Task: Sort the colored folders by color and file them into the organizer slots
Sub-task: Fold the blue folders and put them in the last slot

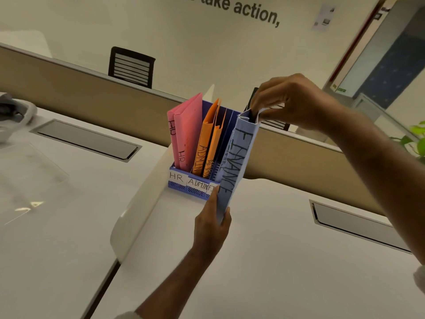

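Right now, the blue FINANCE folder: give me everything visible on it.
The blue FINANCE folder is pale blue, looks like thin card or paper, with FINANCE handwritten in black down its length. It stands nearly upright, leaning slightly, in front of the right end of the blue organizer, covering part of the third slot label. The left hand grips its bottom edge; the right hand pinches its top, where the layers gape open. Whether it is already in a slot cannot be told.

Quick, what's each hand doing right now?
Left hand: grips the bottom of the blue Finance folder.
Right hand: pinches that folder's top edge.
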